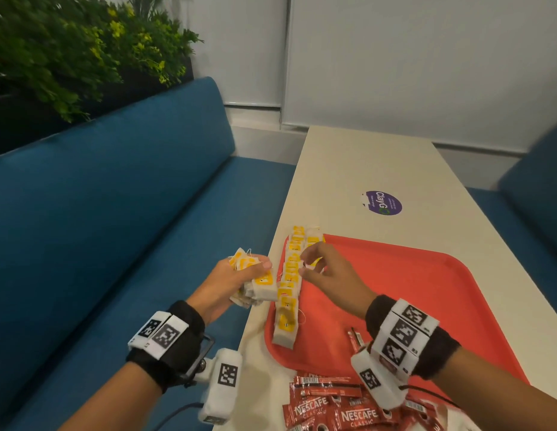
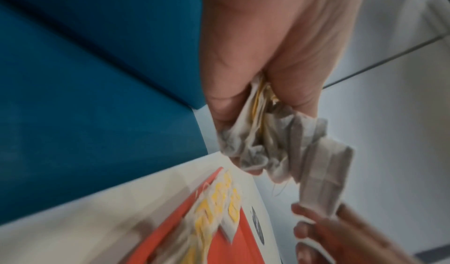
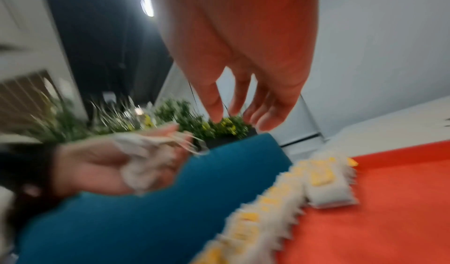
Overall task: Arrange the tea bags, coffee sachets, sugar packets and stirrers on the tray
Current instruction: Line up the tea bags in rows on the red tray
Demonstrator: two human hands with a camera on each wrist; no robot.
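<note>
A red tray [image 1: 411, 290] lies on the white table. A row of yellow-tagged tea bags [image 1: 289, 293] runs along its left edge, blurred in the right wrist view [image 3: 280, 197]. My left hand [image 1: 240, 275] hovers left of the tray and grips a bunch of tea bags [image 1: 261, 286], crumpled in the fist [image 2: 280, 143]. My right hand [image 1: 314, 265] hangs over the row beside that bunch. Its fingers [image 3: 263, 118] hang loosely with nothing seen between them. In the left wrist view its fingertips [image 2: 302, 227] reach the lowest bag of the bunch. Red Nescafe coffee sachets [image 1: 333, 409] are piled by the tray's near edge.
Two thin red stick packets [image 1: 355, 337] lie on the tray under my right wrist. A purple sticker [image 1: 382, 202] marks the table beyond the tray. A blue bench [image 1: 115, 213] runs along the left, with plants [image 1: 69, 51] behind it.
</note>
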